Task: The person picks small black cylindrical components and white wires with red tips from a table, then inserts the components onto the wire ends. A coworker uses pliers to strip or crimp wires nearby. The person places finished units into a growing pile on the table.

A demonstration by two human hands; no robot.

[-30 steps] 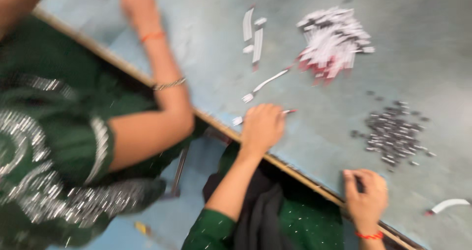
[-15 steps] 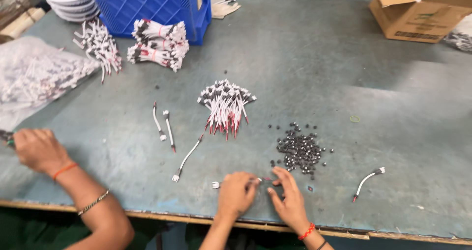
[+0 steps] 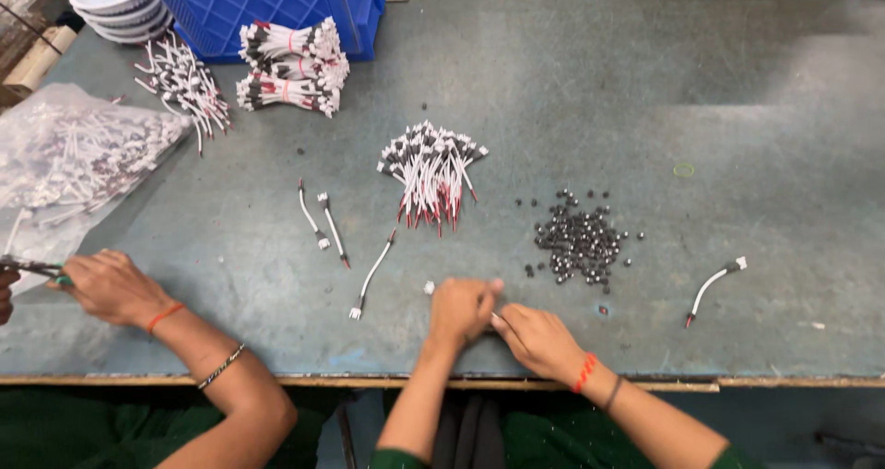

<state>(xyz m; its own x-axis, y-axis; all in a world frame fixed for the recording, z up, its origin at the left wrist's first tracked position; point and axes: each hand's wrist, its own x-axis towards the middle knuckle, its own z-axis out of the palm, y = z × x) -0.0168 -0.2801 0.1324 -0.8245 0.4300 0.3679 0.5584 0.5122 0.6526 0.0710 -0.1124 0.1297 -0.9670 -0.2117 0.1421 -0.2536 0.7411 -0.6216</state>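
Your left hand (image 3: pixel 461 308) and right hand (image 3: pixel 537 338) meet at the table's (image 3: pixel 737 109) near edge, pinching one thin wire (image 3: pixel 499 320) between them — slanting left-up to right-down — with the beads (image 3: pixel 579 241) nearer your right (up-right).

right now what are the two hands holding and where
The left hand and right hand pinch a thin white wire between their fingertips; which part cannot be told.

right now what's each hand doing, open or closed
Left hand: closed, pinching something small, cannot tell what.
Right hand: fingers curled, meeting the left; held item hidden.
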